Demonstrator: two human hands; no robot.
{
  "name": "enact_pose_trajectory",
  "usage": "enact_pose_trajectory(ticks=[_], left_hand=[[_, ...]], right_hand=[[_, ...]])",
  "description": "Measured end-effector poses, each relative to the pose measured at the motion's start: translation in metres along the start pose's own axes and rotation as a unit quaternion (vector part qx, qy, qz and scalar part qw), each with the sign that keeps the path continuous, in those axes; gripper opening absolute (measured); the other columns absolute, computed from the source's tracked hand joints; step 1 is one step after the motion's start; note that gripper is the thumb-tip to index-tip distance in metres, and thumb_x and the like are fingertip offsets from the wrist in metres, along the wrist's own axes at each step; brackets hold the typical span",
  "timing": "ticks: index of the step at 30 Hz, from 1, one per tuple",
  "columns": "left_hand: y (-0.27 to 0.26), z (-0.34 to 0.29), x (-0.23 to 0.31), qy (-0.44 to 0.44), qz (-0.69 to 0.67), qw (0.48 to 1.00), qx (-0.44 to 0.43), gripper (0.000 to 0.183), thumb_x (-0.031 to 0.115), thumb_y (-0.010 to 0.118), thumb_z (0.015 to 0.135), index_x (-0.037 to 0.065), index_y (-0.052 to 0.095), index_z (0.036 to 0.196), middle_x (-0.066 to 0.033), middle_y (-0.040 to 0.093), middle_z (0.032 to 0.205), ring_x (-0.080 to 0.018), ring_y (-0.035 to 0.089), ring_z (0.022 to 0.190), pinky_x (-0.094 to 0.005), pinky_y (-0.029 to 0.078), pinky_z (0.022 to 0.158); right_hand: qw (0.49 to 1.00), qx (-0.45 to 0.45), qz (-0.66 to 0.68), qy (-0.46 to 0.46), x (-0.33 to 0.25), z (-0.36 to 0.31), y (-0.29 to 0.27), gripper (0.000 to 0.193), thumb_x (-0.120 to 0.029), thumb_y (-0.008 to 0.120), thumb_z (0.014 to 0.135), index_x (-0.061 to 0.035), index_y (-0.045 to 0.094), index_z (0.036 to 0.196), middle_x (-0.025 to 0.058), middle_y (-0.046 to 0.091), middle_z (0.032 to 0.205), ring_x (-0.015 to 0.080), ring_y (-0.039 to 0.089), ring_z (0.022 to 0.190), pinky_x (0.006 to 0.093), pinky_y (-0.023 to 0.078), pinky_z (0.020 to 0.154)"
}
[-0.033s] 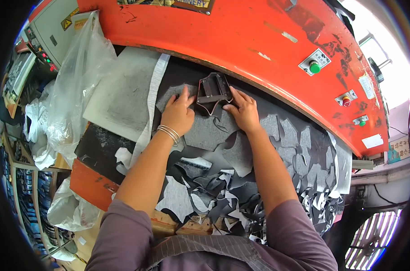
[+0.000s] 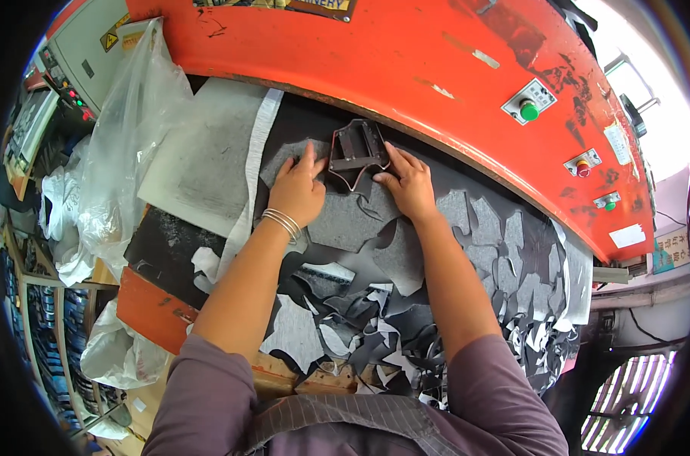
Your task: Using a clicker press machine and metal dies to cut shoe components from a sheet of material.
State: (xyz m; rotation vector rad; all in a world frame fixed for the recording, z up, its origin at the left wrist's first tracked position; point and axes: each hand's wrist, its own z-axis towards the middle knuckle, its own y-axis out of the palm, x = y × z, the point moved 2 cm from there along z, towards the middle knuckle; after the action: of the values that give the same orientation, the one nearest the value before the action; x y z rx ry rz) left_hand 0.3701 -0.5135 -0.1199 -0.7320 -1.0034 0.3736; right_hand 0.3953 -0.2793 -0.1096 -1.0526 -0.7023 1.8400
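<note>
Right fingers (image 2: 400,158) are loosely gripping the dark frame (image 2: 358,163) at their left; left fingers (image 2: 308,159) are lying spread, perhaps touching it.

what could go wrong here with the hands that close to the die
Pinched fingers: the left hand and right hand are beside the metal cutting die, near the red press beam; if that moved over them, they might be caught.

Snagging: the bangles on the left wrist might catch a loose edge of the grey sheet material.
</note>
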Motion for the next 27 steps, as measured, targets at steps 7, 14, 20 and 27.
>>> enact_pose_trajectory(ticks=[7,14,20,27], left_hand=[[0.003,0.007,0.001,-0.020,0.039,0.999,-0.029,0.071,0.010,0.045,0.078,-0.007,0.018,0.142,-0.0076,0.056,0.131,-0.0245,0.049,0.122,-0.0395,0.022,0.114],[0.010,0.035,-0.003,-0.031,0.035,0.998,-0.044,0.075,0.011,0.048,0.077,-0.006,0.016,0.143,-0.0094,0.054,0.133,-0.0249,0.049,0.123,-0.0398,0.022,0.114],[-0.013,0.029,0.009,-0.067,-0.110,0.978,0.161,0.051,0.009,0.058,0.077,0.001,0.050,0.126,-0.0159,0.064,0.114,-0.0309,0.063,0.099,-0.0401,0.043,0.097],[0.066,0.123,0.248,0.217,-0.288,0.931,-0.060,0.027,0.031,0.059,0.088,0.006,0.069,0.090,-0.0145,0.069,0.084,-0.0302,0.068,0.079,-0.0382,0.053,0.074]], right_hand=[[0.999,-0.005,-0.021,0.026,-0.002,0.007,0.000,0.061,-0.038,0.071,0.077,-0.0180,0.054,0.131,0.0137,0.059,0.123,0.0347,0.054,0.111,0.0405,0.037,0.100],[0.991,-0.072,-0.076,0.083,0.005,0.015,-0.008,0.073,-0.049,0.062,0.083,-0.0118,0.039,0.141,0.0182,0.048,0.136,0.0357,0.038,0.130,0.0453,0.026,0.109],[0.991,-0.038,0.080,0.105,0.014,-0.060,-0.120,0.073,-0.032,0.073,0.079,-0.0029,0.042,0.138,0.0206,0.040,0.143,0.0343,0.039,0.133,0.0455,0.029,0.109],[0.753,0.597,-0.112,0.252,0.213,-0.095,-0.391,0.062,-0.041,0.040,0.099,0.0087,0.037,0.136,0.0244,0.038,0.141,0.0341,0.042,0.126,0.0391,0.033,0.106]])
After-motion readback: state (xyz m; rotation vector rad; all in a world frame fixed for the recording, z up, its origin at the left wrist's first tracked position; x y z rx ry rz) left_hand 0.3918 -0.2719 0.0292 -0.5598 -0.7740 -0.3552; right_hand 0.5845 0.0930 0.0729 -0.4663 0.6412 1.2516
